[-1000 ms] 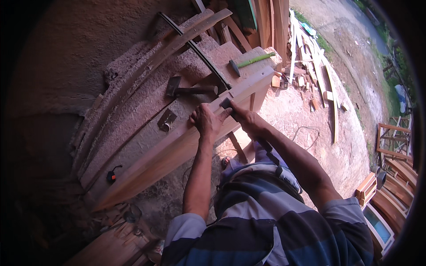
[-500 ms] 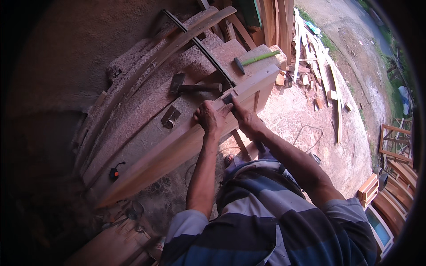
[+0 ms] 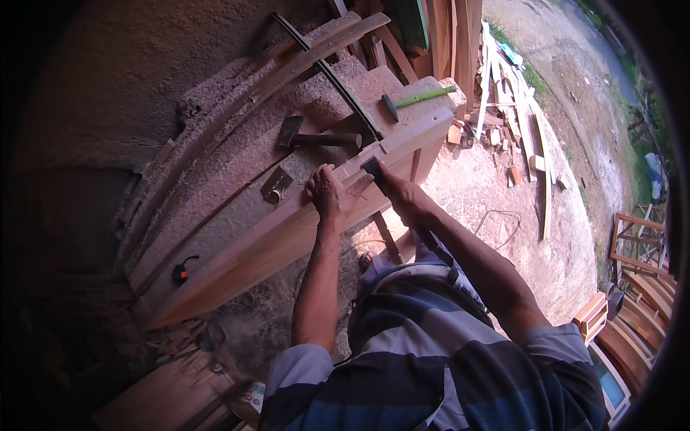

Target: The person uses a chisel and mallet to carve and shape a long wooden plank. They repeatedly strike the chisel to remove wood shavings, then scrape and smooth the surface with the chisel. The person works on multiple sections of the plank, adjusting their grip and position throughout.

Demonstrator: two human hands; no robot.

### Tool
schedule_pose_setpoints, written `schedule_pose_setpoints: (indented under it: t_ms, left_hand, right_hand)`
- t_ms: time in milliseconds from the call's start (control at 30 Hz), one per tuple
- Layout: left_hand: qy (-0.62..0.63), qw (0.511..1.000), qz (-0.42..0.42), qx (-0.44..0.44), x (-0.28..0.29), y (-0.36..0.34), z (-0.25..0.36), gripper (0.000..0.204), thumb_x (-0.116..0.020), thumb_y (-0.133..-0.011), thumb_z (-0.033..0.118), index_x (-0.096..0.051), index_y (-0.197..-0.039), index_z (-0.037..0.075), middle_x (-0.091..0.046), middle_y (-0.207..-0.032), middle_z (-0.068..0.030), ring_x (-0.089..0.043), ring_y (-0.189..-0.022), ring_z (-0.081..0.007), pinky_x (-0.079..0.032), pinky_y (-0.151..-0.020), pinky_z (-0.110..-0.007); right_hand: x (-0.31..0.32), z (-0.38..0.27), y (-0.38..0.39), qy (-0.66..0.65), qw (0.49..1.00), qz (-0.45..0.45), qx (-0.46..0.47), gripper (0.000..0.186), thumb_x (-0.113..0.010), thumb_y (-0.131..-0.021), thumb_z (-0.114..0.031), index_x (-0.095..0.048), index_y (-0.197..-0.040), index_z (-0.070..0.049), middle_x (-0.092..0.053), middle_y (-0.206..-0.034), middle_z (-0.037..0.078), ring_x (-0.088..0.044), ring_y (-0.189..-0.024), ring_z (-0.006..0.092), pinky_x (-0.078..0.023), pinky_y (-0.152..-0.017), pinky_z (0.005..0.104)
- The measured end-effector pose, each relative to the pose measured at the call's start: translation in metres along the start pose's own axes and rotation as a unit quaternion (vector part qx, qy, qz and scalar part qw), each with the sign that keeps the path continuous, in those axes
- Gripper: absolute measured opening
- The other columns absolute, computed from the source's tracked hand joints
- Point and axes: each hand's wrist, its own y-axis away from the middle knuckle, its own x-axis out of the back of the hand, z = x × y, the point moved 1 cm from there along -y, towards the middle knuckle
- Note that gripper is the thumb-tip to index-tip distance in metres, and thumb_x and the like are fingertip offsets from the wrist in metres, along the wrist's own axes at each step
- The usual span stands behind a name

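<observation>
Leftmost, a tape measure (image 3: 180, 274) lies on the dusty counter (image 3: 226, 233) beside a long wooden panel (image 3: 266, 251). Next come a metal piece (image 3: 276, 184) and a dark-headed hammer (image 3: 320, 140). The left hand (image 3: 330, 194) rests on the panel's upper edge, thumb spread, its grip unclear; a dark block (image 3: 371, 166) sits there too, pinched by the right hand (image 3: 399, 194). Rightward lies a green-handled hammer (image 3: 422, 98).

On the bench (image 3: 230, 228), the hammer (image 3: 392, 106) near the right end had a green handle (image 3: 431, 94); the tape measure (image 3: 180, 274) near the left end was black and orange-red. The panel (image 3: 277, 251) was tan, the block (image 3: 371, 166) black, the shirt (image 3: 410, 359) striped blue, black and grey.
</observation>
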Motion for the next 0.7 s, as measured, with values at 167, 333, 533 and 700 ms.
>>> schedule_pose_setpoints:
  t_ms: [167,333,533,700]
  left_hand:
    - [-0.033,0.993,-0.105,0.033,0.008,-0.003,0.003,0.101,-0.071,-0.066,0.086,-0.056,-0.110,-0.003,-0.062,-0.110,-0.0247,-0.053,-0.115,-0.0422,-0.033,-0.099,-0.058]
    - [-0.049,0.991,-0.090,0.081,0.002,-0.007,0.004,0.099,-0.072,-0.065,0.086,-0.059,-0.105,-0.004,-0.066,-0.103,-0.0250,-0.058,-0.109,-0.0429,-0.033,-0.101,-0.057]
    - [0.000,0.999,-0.022,0.033,-0.008,-0.003,-0.003,0.093,-0.070,-0.067,0.085,-0.058,-0.101,0.000,-0.063,-0.098,-0.0215,-0.057,-0.101,-0.0419,-0.034,-0.093,-0.057]
    - [-0.008,0.997,-0.072,0.029,-0.003,-0.002,-0.007,0.091,-0.074,-0.069,0.081,-0.057,-0.106,-0.001,-0.062,-0.107,-0.0239,-0.055,-0.109,-0.0432,-0.033,-0.097,-0.057]
  right_hand:
    - [-0.006,0.001,-0.003,-0.007,0.999,-0.035,-0.009,0.056,-0.040,-0.111,-0.026,-0.025,-0.164,-0.018,-0.061,-0.137,0.027,-0.064,-0.121,0.0318,-0.049,-0.099,0.0382]
    - [-0.008,-0.009,-0.011,0.003,1.000,0.005,0.025,0.057,-0.041,-0.110,-0.024,-0.023,-0.164,-0.016,-0.062,-0.131,0.032,-0.066,-0.119,0.0322,-0.050,-0.098,0.0396]
    - [-0.023,-0.019,-0.004,-0.006,1.000,0.022,-0.018,0.059,-0.041,-0.108,-0.020,-0.022,-0.163,-0.014,-0.063,-0.128,0.033,-0.066,-0.117,0.0417,-0.051,-0.098,0.0431]
    - [-0.015,-0.006,-0.006,-0.006,1.000,0.008,0.002,0.059,-0.044,-0.108,-0.024,-0.025,-0.163,-0.016,-0.066,-0.121,0.030,-0.069,-0.104,0.0355,-0.053,-0.089,0.0413]
